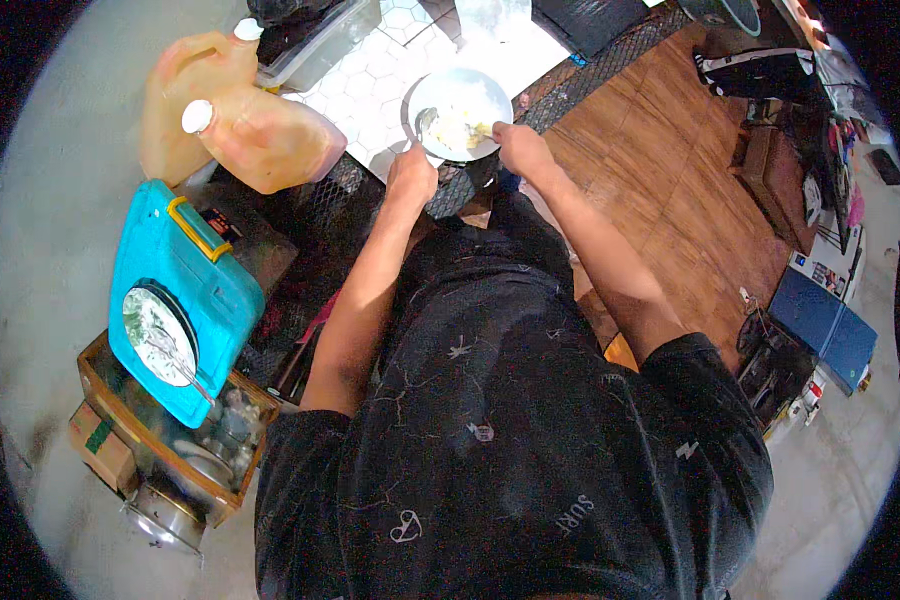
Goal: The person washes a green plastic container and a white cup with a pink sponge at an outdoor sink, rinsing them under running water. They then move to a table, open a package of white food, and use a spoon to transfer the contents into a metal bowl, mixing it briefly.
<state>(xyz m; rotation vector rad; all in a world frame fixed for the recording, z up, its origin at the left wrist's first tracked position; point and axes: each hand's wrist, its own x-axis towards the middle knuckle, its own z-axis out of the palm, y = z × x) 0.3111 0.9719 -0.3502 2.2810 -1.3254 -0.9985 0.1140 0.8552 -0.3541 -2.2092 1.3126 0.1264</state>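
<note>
A pale round bowl (461,81) sits near the front edge of the tabletop, holding light yellowish food (454,129) washed out by glare. My left hand (412,176) is at the bowl's lower left rim, fingers closed on what looks like a spoon (425,120) reaching into the bowl. At the right rim, my right hand (525,148) grips a utensil (484,129) whose end lies in the food. Its exact kind is hard to make out. My fingers hide most of both handles.
Two large jugs of orange liquid (262,142) stand left of the white hexagon-patterned tabletop (375,71), beside a clear plastic bin (330,45). Nearer on the left, a turquoise lid (229,300) carries a plate with a utensil (157,337). Brown wood-look floor (645,165) extends right.
</note>
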